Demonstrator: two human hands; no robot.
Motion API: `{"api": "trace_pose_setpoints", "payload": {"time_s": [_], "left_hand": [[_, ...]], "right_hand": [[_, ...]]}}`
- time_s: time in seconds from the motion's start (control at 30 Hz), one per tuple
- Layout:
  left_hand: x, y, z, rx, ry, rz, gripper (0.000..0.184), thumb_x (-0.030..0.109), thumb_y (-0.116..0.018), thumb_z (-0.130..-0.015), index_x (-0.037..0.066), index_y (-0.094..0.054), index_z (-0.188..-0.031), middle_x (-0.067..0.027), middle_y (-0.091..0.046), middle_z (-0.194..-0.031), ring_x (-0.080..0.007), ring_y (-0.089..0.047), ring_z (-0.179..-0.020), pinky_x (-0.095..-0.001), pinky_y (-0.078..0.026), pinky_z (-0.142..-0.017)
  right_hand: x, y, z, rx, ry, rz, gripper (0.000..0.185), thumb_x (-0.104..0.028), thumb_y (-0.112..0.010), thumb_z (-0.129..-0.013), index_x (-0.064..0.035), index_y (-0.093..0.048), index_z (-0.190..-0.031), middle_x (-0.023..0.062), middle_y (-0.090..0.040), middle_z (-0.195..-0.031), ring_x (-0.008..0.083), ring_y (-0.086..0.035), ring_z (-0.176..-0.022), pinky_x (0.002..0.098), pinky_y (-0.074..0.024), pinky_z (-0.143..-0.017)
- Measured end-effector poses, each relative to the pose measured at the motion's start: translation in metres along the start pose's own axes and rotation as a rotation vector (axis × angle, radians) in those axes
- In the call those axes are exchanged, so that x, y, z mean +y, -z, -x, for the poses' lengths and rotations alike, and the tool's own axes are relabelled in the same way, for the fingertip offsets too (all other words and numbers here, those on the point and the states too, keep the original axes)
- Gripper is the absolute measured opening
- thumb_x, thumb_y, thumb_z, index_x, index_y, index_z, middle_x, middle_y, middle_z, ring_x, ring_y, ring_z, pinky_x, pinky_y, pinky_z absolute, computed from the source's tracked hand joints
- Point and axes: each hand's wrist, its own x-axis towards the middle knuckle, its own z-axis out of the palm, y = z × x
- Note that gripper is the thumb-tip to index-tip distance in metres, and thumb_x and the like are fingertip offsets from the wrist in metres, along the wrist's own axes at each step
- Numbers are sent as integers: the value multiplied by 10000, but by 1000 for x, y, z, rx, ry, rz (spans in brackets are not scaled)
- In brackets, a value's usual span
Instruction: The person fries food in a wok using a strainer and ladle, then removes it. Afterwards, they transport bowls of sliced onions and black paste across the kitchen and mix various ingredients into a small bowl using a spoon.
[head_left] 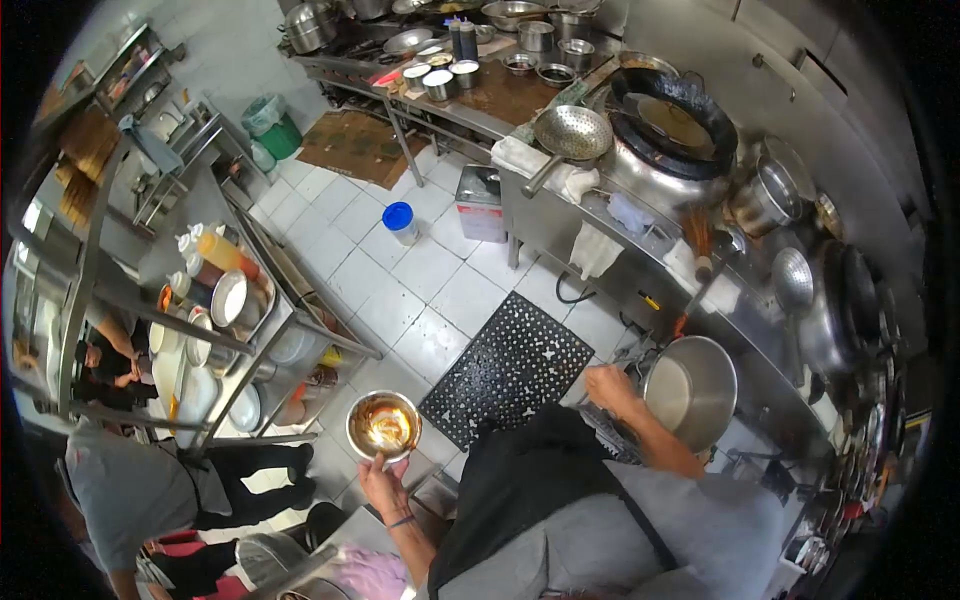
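Note:
My left hand [383,486] grips the near rim of a small metal bowl [354,428], held out in front of me above the floor. Brown and orange sauce with a pale patch coats the inside of the bowl. On the other side of my body, my right hand [608,388] is closed, its fingers curled in. Whether it holds anything is hidden. Just beside that hand and forearm stands a large, deep steel pot [722,385].
A perforated black mat [505,370] lies on the tiles, with a blue-lidded tub [401,222] beyond. Woks and a perforated ladle [573,132] line the right-hand range. Squeeze bottles [225,252] stand on the left shelving. A co-worker in grey [135,480] is at lower left.

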Motion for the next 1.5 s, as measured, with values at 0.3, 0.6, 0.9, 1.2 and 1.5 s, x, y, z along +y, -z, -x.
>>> {"api": "trace_pose_setpoints", "payload": {"time_s": [0.3, 0.6, 0.9, 1.2, 1.5], "left_hand": [[37, -159, -115, -364, 137, -102, 144, 31, -574, -924, 80, -445, -881, -101, -594, -837, -293, -676, -588, -414, -623, -531], [24, -330, -189, -498, 281, -271, 123, 20, -581, -922, 38, -459, -923, -133, -620, -920, -296, -685, -700, -452, -638, -617], [62, -572, -286, -759, 391, -231, 50, 6, -539, -937, 10, -526, -985, -85, -614, -959, -193, -640, -899, -415, -584, -851], [35, -979, -326, -1214, 159, -449, 147, 54, -605, -931, -42, -549, -1028, -133, -608, -998, -222, -642, -854, -344, -616, -730], [-91, -1356, -319, -1392, 344, -408, 153, -46, -550, -915, -97, -522, -1056, -183, -577, -1035, -297, -644, -886, -436, -627, -808]], "right_hand": [[40, -51, -43, 46, -288, 26, 179, -176, -558, -862, -28, -637, -800, 244, -651, -790, 453, -634, -773, 522, -515, -704], [103, -115, -159, -33, -497, -38, 214, -162, -567, -795, 17, -683, -815, 264, -678, -900, 440, -672, -851, 526, -542, -772], [175, -151, -204, 100, -599, 33, 206, -210, -687, -735, -14, -625, -743, 207, -653, -797, 397, -654, -764, 490, -520, -668], [80, 18, -136, 797, -1181, 24, 143, -108, -651, -795, 29, -619, -817, 229, -601, -686, 328, -561, -548, 466, -435, -542], [-92, 206, -288, 1220, -1248, -559, 309, -61, -693, -889, -87, -433, -723, -24, -486, -636, 71, -422, -606, 265, -356, -528]]}}
